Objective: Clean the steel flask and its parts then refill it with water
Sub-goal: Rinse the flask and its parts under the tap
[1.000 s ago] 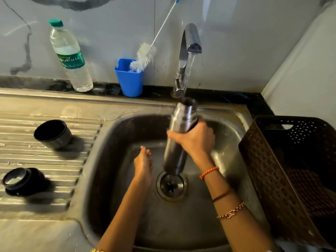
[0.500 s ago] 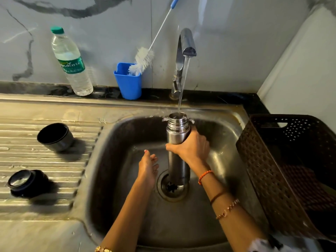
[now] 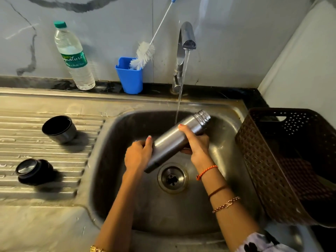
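Flask (image 3: 179,138) tilted over sink (image 3: 227,160) w/ drain (image 3: 172,178) below; cup (image 3: 59,129) & lid (image 3: 33,169) on drainboard (image 3: 54,159) left; basket (image 3: 263,160) right; bottle (image 3: 73,56), brush holder (image 3: 130,79), tap (image 3: 185,39) behind

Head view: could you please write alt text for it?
Both hands, left hand and right hand, hold a tilted steel flask under the running tap over the sink; two black flask parts sit on the drainboard.

Head-worn view, steeply down, close over sink (image 3: 234,106)

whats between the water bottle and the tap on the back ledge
In the head view, a blue holder stands between the water bottle and the tap, with a white bottle brush leaning out of it.
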